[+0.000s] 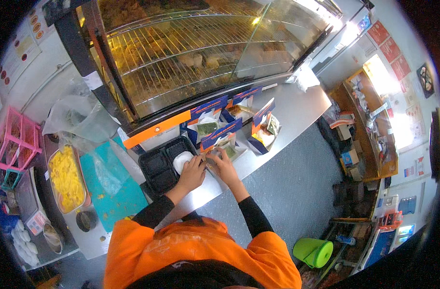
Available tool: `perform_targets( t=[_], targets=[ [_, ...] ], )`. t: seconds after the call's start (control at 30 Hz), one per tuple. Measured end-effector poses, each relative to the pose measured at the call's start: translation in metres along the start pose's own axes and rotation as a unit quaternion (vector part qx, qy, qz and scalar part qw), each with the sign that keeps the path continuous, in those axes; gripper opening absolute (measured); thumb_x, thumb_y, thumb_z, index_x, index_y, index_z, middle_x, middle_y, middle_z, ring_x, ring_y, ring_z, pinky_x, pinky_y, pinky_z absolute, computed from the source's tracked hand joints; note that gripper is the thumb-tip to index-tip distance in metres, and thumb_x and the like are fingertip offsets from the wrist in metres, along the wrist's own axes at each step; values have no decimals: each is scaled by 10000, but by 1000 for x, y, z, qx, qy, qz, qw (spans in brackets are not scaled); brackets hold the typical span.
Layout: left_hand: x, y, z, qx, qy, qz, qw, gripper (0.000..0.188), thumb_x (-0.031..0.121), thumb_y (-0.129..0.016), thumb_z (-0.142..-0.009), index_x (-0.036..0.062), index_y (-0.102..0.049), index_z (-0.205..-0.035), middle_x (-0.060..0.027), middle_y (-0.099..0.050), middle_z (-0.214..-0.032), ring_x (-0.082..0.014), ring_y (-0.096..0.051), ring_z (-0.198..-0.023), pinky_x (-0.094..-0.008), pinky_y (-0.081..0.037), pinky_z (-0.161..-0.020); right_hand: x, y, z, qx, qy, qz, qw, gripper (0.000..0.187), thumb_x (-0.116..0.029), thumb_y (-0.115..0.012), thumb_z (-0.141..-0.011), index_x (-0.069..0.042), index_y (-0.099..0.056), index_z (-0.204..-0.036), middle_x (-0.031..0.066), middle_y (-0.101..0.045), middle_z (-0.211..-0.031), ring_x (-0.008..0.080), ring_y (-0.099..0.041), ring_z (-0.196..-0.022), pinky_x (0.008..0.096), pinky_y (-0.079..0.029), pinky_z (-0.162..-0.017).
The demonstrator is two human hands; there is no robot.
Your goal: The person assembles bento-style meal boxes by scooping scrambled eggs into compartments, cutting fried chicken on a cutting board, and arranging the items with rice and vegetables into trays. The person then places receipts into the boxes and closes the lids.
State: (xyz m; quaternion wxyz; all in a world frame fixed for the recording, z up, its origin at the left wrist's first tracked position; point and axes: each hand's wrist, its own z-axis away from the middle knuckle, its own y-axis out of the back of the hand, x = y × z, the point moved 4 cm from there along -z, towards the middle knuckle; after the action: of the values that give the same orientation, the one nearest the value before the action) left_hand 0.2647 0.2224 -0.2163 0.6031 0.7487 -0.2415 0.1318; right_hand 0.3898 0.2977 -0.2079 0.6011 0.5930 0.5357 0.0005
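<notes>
My left hand [193, 172] and my right hand [223, 167] meet at the near edge of the steel counter, fingers bent and close together. Something small and brownish shows between them, too hidden to name. Right beyond my fingers stands a blue-and-orange cardboard food box [222, 136] with its flap up and something green inside. A rounded white item [182, 162] sits by my left hand, over the edge of a black compartment tray [158, 166]. More such boxes stand behind, one with a green-topped filling [208, 128]; another box [263, 129] holds wrapped food to the right.
A glass display warmer [191, 58] with wire racks fills the back of the counter. To the left lie a teal cutting board [116, 180], a pan of yellow food [66, 179] and a plastic bag [80, 118]. A green bucket [312, 252] stands on the floor at right.
</notes>
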Motion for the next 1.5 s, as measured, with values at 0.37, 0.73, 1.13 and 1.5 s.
perform_targets(
  t=[0.37, 0.73, 1.13, 1.5],
  targets=[
    [2, -6, 17, 36, 32, -9, 999, 501, 153, -597, -727, -15, -479, -1184, -140, -478, -1163, -277, -427, -1144, -407, -343, -887, -9, -4, 1, 1, 1, 18, 1000, 398, -12, -624, -725, -161, -570, -1090, 204, -412, -1258, 379, -445, -1140, 428, -406, -926],
    [2, -3, 21, 32, 34, -51, 998, 498, 106, -586, -677, -8, -515, -1156, -120, -476, -1159, -242, -427, -1112, -384, -341, -818, -14, 1, -5, -50, -122, 2, 991, 599, 4, -681, -695, -100, -448, -1237, 182, -568, -1065, 317, -580, -896, 371, -474, -757],
    [-10, 83, 91, 116, 105, 86, 984, 500, 22, -546, -730, 130, -500, -1216, -91, -413, -1245, -282, -376, -1162, -448, -306, -898, -94, 1, 9, -82, -277, -548, 785, 518, -70, -542, -868, -48, -335, -1343, 133, -539, -1189, 268, -585, -1036, 343, -508, -820],
    [-227, 282, 464, 478, 514, -231, 674, 544, 125, -616, -766, 74, -414, -1268, -220, -389, -1241, -382, -360, -1161, -502, -256, -985, -434, -389, -54, -255, 486, -54, 834, 525, -202, -608, -786, -24, -474, -1261, 184, -525, -1233, 320, -567, -1052, 365, -406, -963]
  ],
)
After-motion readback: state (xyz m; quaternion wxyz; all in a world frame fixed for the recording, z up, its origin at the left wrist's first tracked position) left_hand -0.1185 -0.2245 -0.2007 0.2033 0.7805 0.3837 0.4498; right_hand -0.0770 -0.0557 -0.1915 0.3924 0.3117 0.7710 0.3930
